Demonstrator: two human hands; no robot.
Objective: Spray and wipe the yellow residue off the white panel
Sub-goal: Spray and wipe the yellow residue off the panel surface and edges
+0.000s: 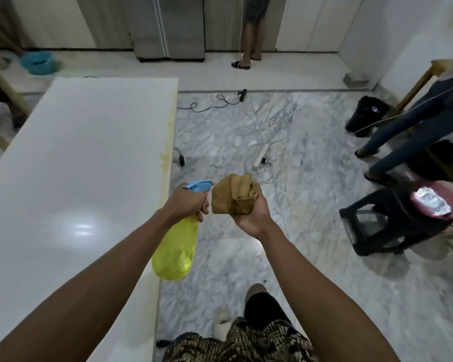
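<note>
The white panel (71, 163) lies flat at the left, glossy, with yellow residue (166, 155) along its right edge. My left hand (186, 201) grips the neck of a yellow spray bottle (175, 250) with a blue trigger head, held over the panel's right edge, nozzle pointing right toward the cloth. My right hand (250, 212) holds a bunched tan cloth (233, 195) just right of the nozzle, above the floor.
On the marble floor lie cables and a white power strip (260, 158). A black stool (392, 218) with a pink basin stands at right, beside a person's legs (403, 142). Another person (251, 32) stands at the back. A teal bucket (38, 62) sits far left.
</note>
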